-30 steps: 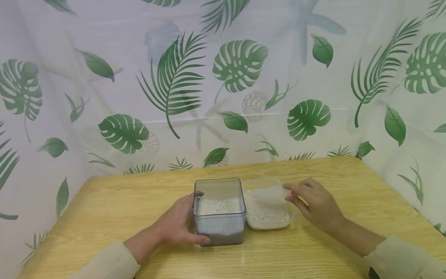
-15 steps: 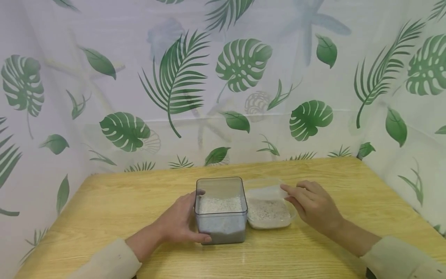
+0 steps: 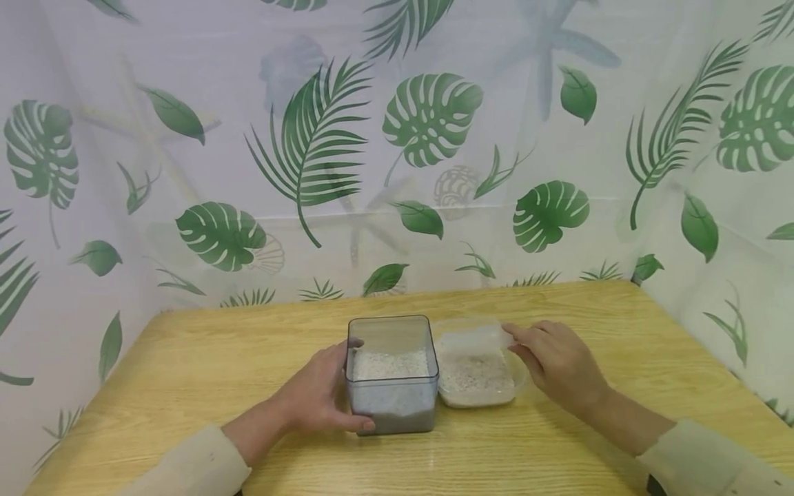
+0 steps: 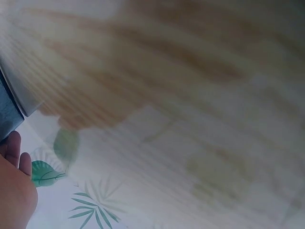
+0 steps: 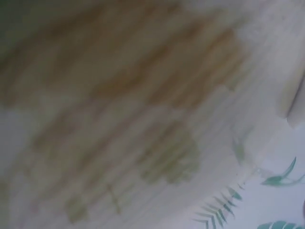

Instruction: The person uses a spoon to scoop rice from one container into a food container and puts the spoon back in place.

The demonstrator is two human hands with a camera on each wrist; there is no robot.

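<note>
A grey see-through box (image 3: 392, 406) stands on the table, partly filled with pale granules (image 3: 393, 364). My left hand (image 3: 319, 393) grips its left side, with the thumb at the front and fingertips at the back. The left wrist view catches part of this hand (image 4: 16, 186) beside the box's dark edge. Close to the box's right side is a shallow clear container (image 3: 477, 399) of similar pale granules (image 3: 477, 374). My right hand (image 3: 561, 362) pinches a translucent whitish piece (image 3: 474, 342) over the back part of that container. Its exact kind is unclear.
Both containers are on a wooden table (image 3: 248, 358). A leaf-printed cloth (image 3: 471, 227) hangs behind the table and along both sides. The right wrist view is mostly blurred cloth.
The whitish piece has shifted from a slanted position over the granules to a more level one at the container's back. My right hand moved slightly with it; my left hand still holds the box.
</note>
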